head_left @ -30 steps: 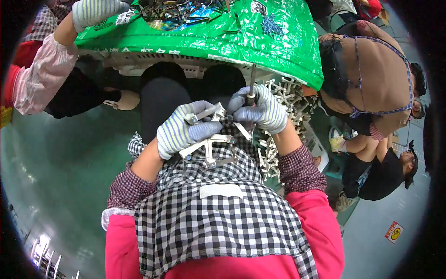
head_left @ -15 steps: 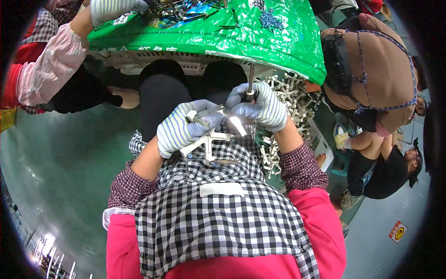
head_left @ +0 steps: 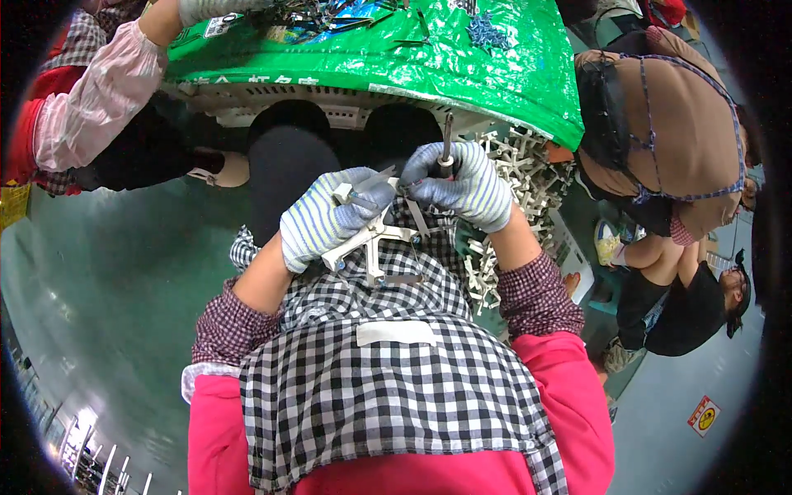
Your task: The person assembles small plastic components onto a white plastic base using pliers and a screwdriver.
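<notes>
A white drone frame [head_left: 374, 250] with several thin arms is gripped by my gloved left hand [head_left: 332, 216], low over my lap. Small blue caps show at some arm ends, and a grey-brown propeller blade [head_left: 403, 280] sticks out from the nearest one. Another pale blade [head_left: 417, 218] hangs just below my right hand [head_left: 464, 188]. The gloved right fingers are closed round a thin metal-shafted tool [head_left: 448, 142] that points up and away. Both hands meet at the frame's far arm, where the fingertips partly hide the contact.
Ahead stands a table with a green plastic sheet [head_left: 503, 82], bearing dark thin blades [head_left: 330, 18] and small blue pieces [head_left: 487, 33]. White frames [head_left: 528, 186] lie heaped at my right. A co-worker's sleeve [head_left: 103, 99] reaches in at left; other people [head_left: 660, 124] sit at right.
The blade near my right hand was a bright blur and now shows clearly. The drone frame has turned a little in my left hand. The tool stays in my right hand.
</notes>
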{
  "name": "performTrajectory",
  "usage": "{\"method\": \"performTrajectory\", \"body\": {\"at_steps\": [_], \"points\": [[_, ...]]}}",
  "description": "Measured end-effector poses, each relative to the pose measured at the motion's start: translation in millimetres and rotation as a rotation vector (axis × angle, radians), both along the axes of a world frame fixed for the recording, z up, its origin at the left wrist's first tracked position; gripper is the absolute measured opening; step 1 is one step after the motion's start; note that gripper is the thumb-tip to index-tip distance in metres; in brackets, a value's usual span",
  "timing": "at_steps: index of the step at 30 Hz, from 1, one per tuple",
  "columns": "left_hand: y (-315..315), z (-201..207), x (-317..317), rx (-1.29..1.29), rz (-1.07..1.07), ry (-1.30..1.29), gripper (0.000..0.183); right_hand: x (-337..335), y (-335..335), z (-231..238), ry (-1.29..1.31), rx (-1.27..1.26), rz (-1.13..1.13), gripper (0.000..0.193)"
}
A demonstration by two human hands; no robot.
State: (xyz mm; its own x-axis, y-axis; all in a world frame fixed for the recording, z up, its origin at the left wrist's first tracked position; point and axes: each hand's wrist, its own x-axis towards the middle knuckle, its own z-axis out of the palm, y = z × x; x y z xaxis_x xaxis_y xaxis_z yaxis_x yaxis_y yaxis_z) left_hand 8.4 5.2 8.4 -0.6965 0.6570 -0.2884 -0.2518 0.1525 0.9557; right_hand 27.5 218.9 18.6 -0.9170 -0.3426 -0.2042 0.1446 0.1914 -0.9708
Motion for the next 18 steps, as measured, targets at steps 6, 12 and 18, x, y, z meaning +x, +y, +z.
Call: {"method": "performTrajectory", "body": {"at_steps": [6, 12, 18], "points": [[-4, -5, 1, 0.084, -0.013, -0.150, 0.034, -1, 1, -4, 0.028, 0.022, 0.014, 0.014], [-7, 3, -10, 0.031, -0.154, -0.180, 0.049, -15, 3, -3, -0.136, -0.051, 0.015, 0.018], [-13, 2, -13, 0.078, -0.431, 0.037, 0.057, -13, 16, -1, 0.064, 0.045, 0.130, 0.017]]}}
